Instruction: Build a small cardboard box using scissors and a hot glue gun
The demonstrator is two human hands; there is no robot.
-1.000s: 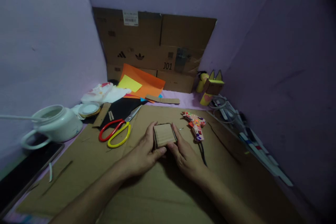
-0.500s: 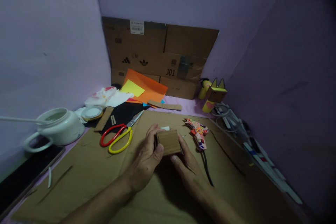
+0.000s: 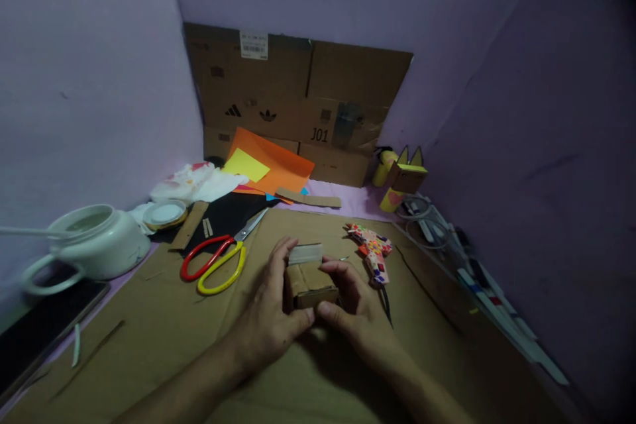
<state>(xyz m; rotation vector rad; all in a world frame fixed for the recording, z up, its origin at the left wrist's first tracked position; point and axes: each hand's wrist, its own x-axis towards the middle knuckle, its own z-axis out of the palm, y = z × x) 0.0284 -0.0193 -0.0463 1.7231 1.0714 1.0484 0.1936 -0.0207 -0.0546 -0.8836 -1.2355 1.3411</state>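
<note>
A small brown cardboard box is between my two hands, above the cardboard sheet. My left hand closes on its left side, with the thumb along the near lower edge. On the other side, my right hand grips it with curled fingers and the thumb at the near corner. A pale, whitish translucent piece shows at the box's far edge; whether it is attached I cannot tell. Right of my hands lies a glue gun with a patterned floral cover. Scissors with red and yellow handles lie to the left.
At left stand a white pot and a dark phone-like slab. Orange paper and a cardboard strip lie behind. A cardboard figure with pointed ears stands at back right, near a coiled cable.
The box has been turned and lowered slightly between my hands, so another face and the pale piece at its far edge now show. My view has shifted slightly.
</note>
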